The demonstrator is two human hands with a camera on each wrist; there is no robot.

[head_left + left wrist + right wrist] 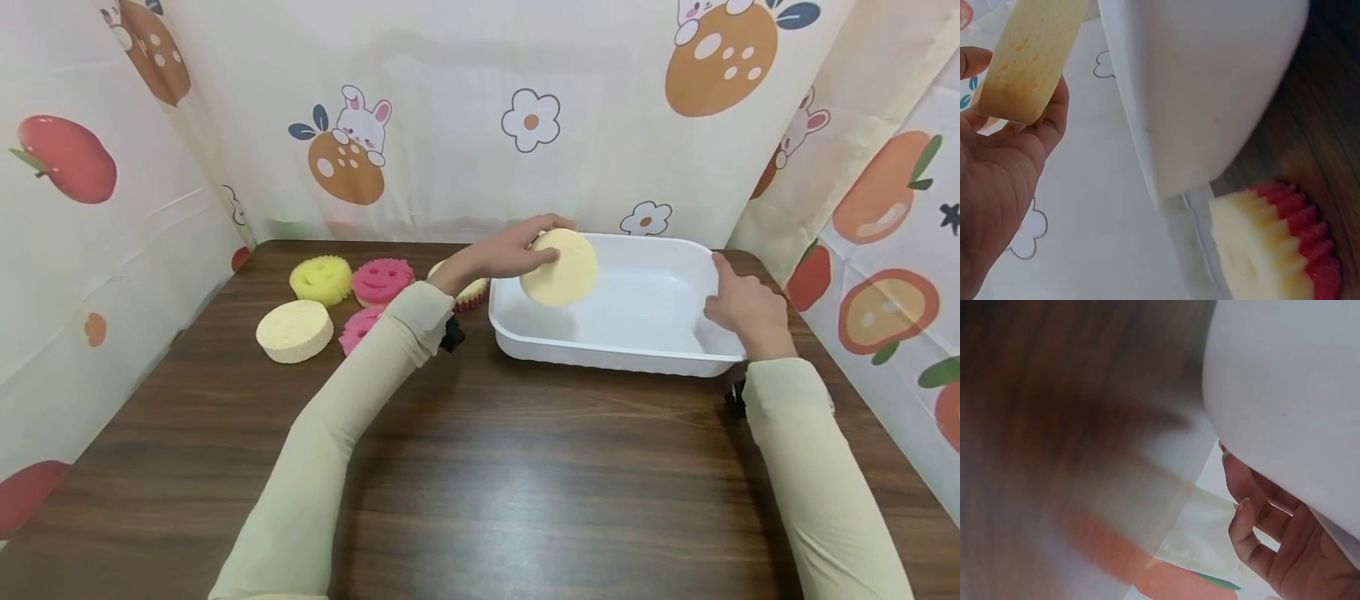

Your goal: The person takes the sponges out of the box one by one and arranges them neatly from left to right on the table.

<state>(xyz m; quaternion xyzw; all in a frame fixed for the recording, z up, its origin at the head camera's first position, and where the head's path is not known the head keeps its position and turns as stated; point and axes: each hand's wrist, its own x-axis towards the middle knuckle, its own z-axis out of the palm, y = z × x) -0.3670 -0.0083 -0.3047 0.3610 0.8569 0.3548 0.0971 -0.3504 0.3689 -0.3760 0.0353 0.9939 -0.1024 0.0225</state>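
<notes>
Two hands: left (pixel 517 250) pinches sponge (pixel 560 268), right (pixel 742 307) grips tray (pixel 607 354).

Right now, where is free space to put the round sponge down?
The white tray floor is bare between the left hand and right hand. The near table between the sleeves is free. Left of the tray, sponges crowd.

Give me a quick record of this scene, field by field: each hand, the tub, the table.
left hand: holds a round yellow sponge over the tub's left end
right hand: grips the tub's right rim
tub: white, nothing inside that shows
table: dark wood; more sponges left of the tub, a yellow smiley, a pink smiley, a plain pale disc
</notes>
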